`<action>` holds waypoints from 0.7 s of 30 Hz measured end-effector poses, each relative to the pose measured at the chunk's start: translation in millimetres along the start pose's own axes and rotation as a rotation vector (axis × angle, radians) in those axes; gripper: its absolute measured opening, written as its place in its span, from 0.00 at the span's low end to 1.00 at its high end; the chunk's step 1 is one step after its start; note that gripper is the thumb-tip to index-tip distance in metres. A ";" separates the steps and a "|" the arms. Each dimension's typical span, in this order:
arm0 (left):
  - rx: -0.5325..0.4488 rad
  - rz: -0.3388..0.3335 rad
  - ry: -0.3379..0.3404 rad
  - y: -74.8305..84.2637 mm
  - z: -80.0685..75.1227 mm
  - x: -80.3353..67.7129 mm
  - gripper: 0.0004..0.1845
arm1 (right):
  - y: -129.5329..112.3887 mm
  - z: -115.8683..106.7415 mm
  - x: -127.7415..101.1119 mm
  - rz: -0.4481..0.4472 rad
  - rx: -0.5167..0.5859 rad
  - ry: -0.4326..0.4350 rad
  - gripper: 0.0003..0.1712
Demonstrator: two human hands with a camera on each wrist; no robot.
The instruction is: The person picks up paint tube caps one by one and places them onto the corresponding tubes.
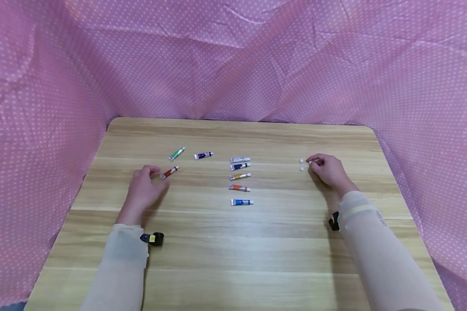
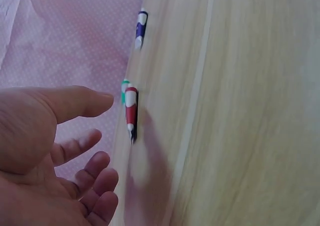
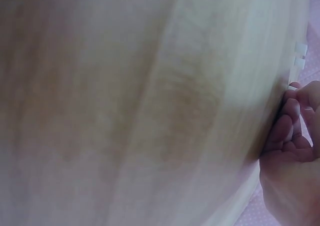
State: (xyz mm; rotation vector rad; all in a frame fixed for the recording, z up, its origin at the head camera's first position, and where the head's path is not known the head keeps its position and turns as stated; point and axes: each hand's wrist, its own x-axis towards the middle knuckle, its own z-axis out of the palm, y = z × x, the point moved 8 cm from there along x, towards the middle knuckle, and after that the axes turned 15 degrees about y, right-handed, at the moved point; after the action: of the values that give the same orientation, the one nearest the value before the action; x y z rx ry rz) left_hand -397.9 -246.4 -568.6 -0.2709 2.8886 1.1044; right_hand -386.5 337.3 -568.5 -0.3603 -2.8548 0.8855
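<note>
**Both forearms reach up from the bottom edge, hands apart**

The left hand (image 1: 143,186) sits left of centre in the head view, knuckles up, fingers loosely bent and thumb extended toward the upper right. In the left wrist view the palm is open at the lower left, thumb (image 2: 75,101) straight, fingers (image 2: 95,173) relaxed and holding nothing. The right hand (image 1: 327,169) lies right of centre, fingers curled, its tips pinched together at the upper left. Pale sleeves cover both forearms, each with a small black wrist device.
</note>
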 end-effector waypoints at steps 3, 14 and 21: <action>0.003 0.007 -0.009 -3.1 0.6 5.4 0.38 | 1.3 1.1 0.5 -0.005 0.002 0.004 0.17; 0.056 0.033 -0.051 -4.0 8.9 15.3 0.37 | 5.3 4.2 0.2 0.014 0.017 0.003 0.18; 0.088 0.012 -0.044 -5.2 15.9 20.1 0.35 | 11.4 6.2 -0.9 0.089 0.070 -0.039 0.20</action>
State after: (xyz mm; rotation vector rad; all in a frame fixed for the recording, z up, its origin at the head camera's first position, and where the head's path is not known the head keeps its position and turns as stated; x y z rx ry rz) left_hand -417.1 -242.7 -585.8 -0.2231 2.8943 0.9684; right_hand -384.7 342.8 -580.1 -0.4700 -2.8537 1.0168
